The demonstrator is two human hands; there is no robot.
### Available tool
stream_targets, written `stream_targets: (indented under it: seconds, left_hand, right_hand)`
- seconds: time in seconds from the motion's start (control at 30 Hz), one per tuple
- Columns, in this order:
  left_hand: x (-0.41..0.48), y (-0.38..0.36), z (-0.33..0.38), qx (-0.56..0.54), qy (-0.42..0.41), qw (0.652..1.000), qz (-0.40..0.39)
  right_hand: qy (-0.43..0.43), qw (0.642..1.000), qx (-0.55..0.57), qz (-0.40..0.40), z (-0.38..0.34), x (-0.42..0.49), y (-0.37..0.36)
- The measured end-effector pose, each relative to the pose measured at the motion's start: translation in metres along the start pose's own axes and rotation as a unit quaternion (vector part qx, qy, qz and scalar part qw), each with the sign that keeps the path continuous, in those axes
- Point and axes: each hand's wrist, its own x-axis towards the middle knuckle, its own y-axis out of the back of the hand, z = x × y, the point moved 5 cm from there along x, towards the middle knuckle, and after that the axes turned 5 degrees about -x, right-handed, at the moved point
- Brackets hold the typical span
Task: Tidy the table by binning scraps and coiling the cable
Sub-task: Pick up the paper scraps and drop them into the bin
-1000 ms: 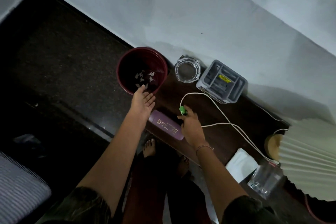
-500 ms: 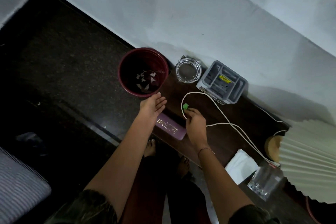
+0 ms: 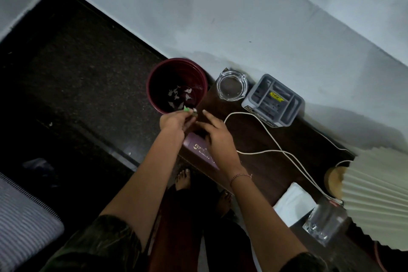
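Over the near rim of the bin (image 3: 148, 88) my left hand (image 3: 176, 120) pinched a green scrap (image 3: 186, 108), with paper scraps (image 3: 178, 95) already lying inside. My right hand (image 3: 217, 137) hovered beside it, fingers relaxed, empty. Binning looked nearly finished, but the cable (image 3: 242, 112) sprawled uncoiled across the table (image 3: 309, 143).

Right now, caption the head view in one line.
Left hand pinches a green scrap at the maroon bin, right hand open beside it, white cable uncoiled.

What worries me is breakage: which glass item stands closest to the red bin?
The round glass ashtray, right beside the bin. The other glass piece, the drinking tumbler, stands far off along the table, next to the pleated lamp.
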Motion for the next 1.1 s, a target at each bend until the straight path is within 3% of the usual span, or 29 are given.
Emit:
stream_targets:
  seconds: [0.17,0.23,0.33,0.43,0.5,0.6,0.67,0.73,0.9,1.1]
  left_hand:
    - [0.001,-0.012,0.049,-0.104,-0.081,0.990,-0.042]
    - [0.004,-0.016,0.056,-0.098,-0.058,0.992,-0.052]
    - [0.005,-0.017,0.054,-0.039,-0.030,0.997,-0.055]
    - [0.003,-0.010,0.036,0.102,-0.039,0.994,-0.026]
    - [0.000,-0.001,0.021,0.235,-0.082,0.969,0.007]
    - [-0.007,0.011,0.000,0.479,-0.162,0.862,0.033]
    - [-0.010,0.014,-0.016,0.554,-0.177,0.813,0.027]
    - [-0.015,0.017,-0.027,0.585,-0.185,0.789,0.036]
    - [-0.033,0.016,-0.044,0.591,-0.196,0.779,0.069]
    - [-0.061,0.012,-0.065,0.568,-0.248,0.782,0.070]
  right_hand:
    - [-0.033,0.999,0.003,0.021,0.008,-0.004,0.003]
    - [-0.047,0.999,0.007,0.025,0.013,-0.009,0.005]
    - [-0.070,0.997,0.007,0.029,0.023,-0.016,0.004]
    - [-0.113,0.992,0.012,0.047,0.038,-0.026,0.004]
    - [-0.155,0.986,0.021,0.063,0.051,-0.037,0.004]
    - [-0.249,0.964,0.046,0.076,0.071,-0.058,-0.001]
    - [-0.322,0.941,0.071,0.079,0.083,-0.074,-0.009]
    - [-0.386,0.912,0.122,0.066,0.092,-0.087,-0.018]
    - [-0.426,0.873,0.230,-0.055,0.089,-0.103,-0.044]
    - [-0.426,0.868,0.253,0.033,0.095,-0.117,-0.018]
